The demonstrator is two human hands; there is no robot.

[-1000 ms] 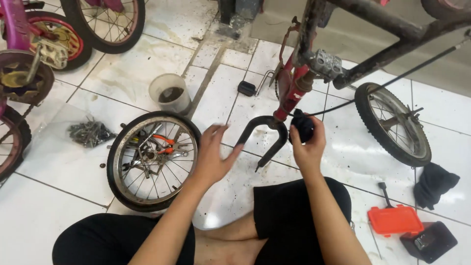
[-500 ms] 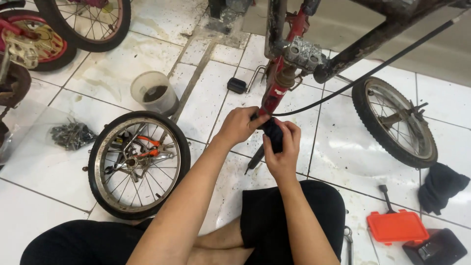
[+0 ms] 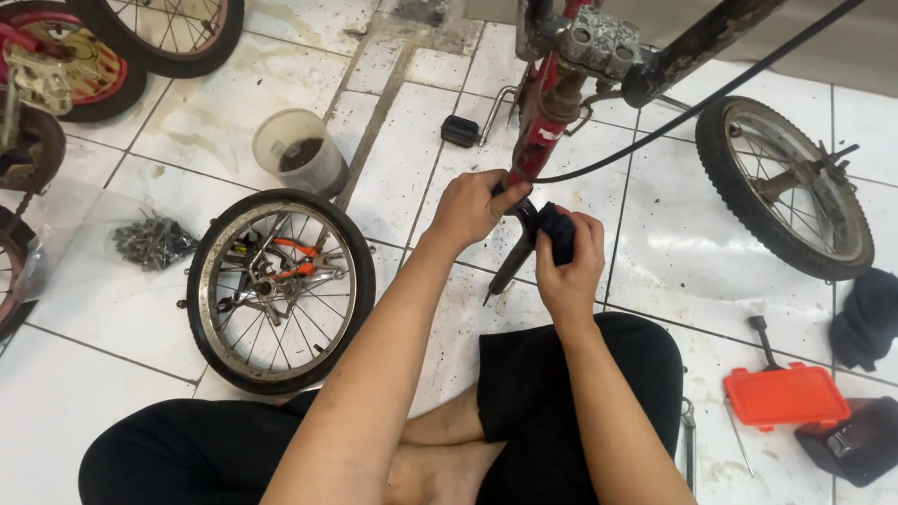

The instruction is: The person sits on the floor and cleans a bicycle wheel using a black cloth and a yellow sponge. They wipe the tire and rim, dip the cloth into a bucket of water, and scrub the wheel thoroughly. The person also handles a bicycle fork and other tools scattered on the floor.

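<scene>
A small red bicycle frame [image 3: 547, 122] stands upside-up in front of me with its black front fork [image 3: 513, 262] pointing down toward the tiled floor. My left hand [image 3: 472, 208] grips the top of the fork just below the red head tube. My right hand [image 3: 569, 254] is closed around a dark cloth [image 3: 559, 229] pressed against the fork's right leg. A black cable [image 3: 692, 108] runs from the fork area up to the right. I sit cross-legged in black shorts.
A loose wheel [image 3: 279, 285] with tools inside lies at left. A plastic cup [image 3: 301, 154] and a bag of bolts [image 3: 150, 241] are nearby. The mounted rear wheel [image 3: 784, 187] is at right. An orange case [image 3: 786, 395], screwdriver [image 3: 762, 339] and dark rag [image 3: 865, 318] lie lower right.
Both hands have moved up and in toward the frame. The left hand went from the fork's curved leg to its top, and the right hand now presses the cloth against the fork.
</scene>
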